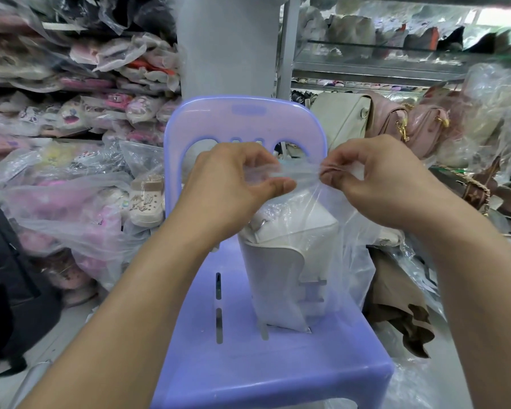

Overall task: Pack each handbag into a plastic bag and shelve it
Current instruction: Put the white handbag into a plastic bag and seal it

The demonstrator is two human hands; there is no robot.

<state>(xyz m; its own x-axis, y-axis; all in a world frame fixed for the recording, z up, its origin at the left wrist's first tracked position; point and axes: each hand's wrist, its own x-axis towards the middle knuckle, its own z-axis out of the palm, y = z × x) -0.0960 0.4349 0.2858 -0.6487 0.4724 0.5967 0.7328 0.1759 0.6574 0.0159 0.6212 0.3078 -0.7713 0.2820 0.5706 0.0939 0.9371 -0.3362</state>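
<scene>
A white handbag (286,261) stands upright inside a clear plastic bag (348,237) on the seat of a lilac plastic chair (248,364). My left hand (233,184) pinches the bag's top edge between thumb and fingers, above the handbag. My right hand (375,178) pinches the same edge a little to the right. The plastic is stretched taut between the two hands. The lower part of the handbag shows through the plastic.
Shelves on the left (71,93) hold several bagged shoes and slippers. A beige handbag (340,119) and pink handbags (407,125) lie at the right behind the chair. Brown fabric (396,302) and loose plastic sit on the floor at the right. A metal rack (381,69) stands behind.
</scene>
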